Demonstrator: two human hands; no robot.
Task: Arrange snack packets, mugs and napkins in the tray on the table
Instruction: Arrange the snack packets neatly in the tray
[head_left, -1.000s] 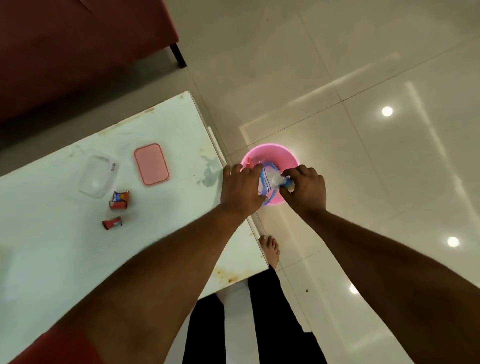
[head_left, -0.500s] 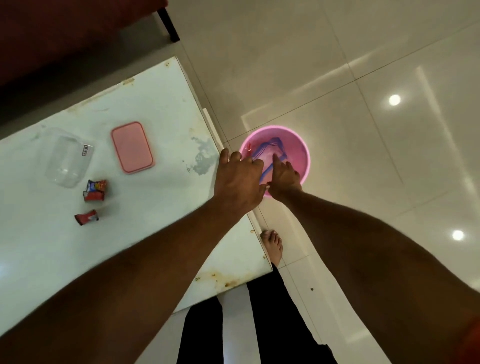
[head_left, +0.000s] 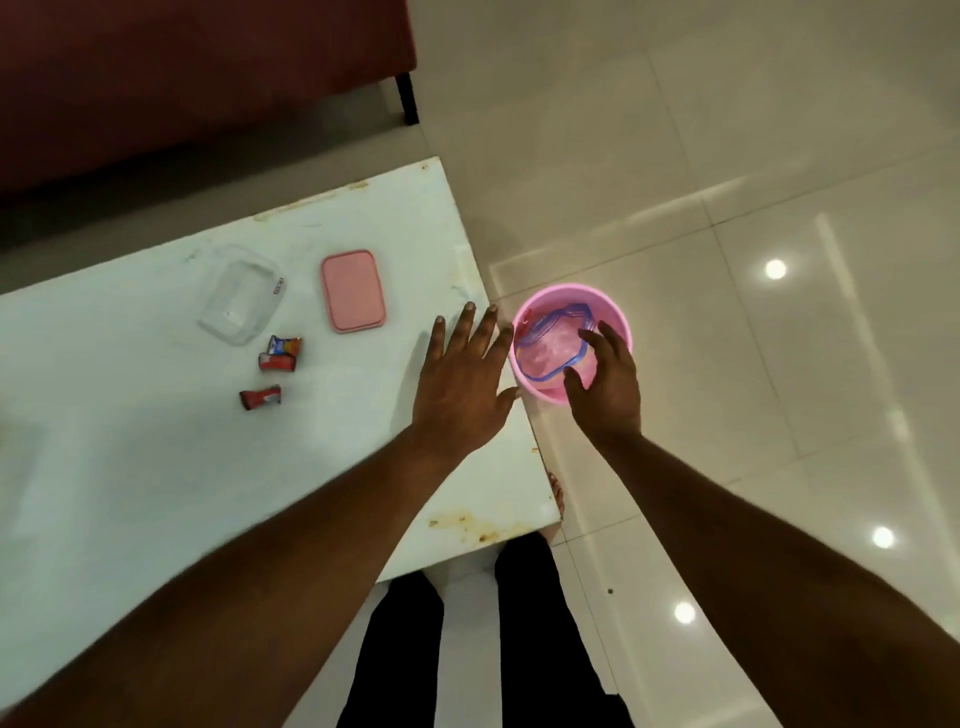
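My left hand (head_left: 462, 384) hovers over the white table's (head_left: 156, 467) right edge, fingers spread, holding nothing. My right hand (head_left: 608, 384) is open above the near rim of a pink bucket (head_left: 613, 317) on the floor beside the table. A clear plastic bag with blue edging (head_left: 550, 343) lies loose inside the bucket. Two small red snack packets (head_left: 279, 353) (head_left: 261, 397) lie on the table left of my left hand. Behind them are a clear empty container (head_left: 241, 294) and its pink lid (head_left: 353, 290).
A dark red sofa (head_left: 182, 78) with a black leg (head_left: 408, 98) stands beyond the table. Glossy beige floor tiles (head_left: 727, 182) spread to the right. My black-trousered legs (head_left: 395, 649) and a bare foot are below the table's near corner.
Both hands held the plastic bag over the bucket a second ago. The bag now lies in the bucket and both hands have let go and opened; my left hand shifted over the table.
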